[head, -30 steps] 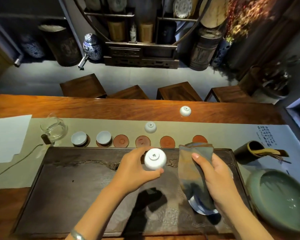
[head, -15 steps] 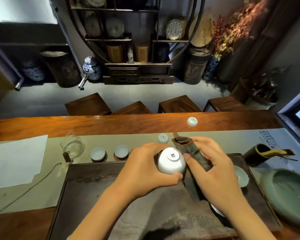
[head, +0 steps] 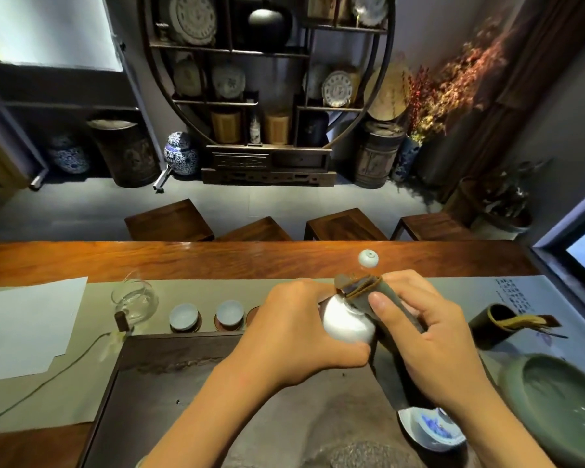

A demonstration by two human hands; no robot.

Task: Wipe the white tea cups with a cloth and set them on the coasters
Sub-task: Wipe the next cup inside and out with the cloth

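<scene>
I see the left hand (head: 294, 336) gripping a white tea cup (head: 348, 324) above the dark tea tray (head: 156, 383), at centre frame. The right hand (head: 429, 336), at the cup's 3 o'clock, pinches a folded grey cloth (head: 365, 293) against the cup's top. At 9 o'clock, two cups (head: 183, 315) sit on coasters (head: 225, 326). Another cup (head: 368, 258) stands at 12 o'clock.
</scene>
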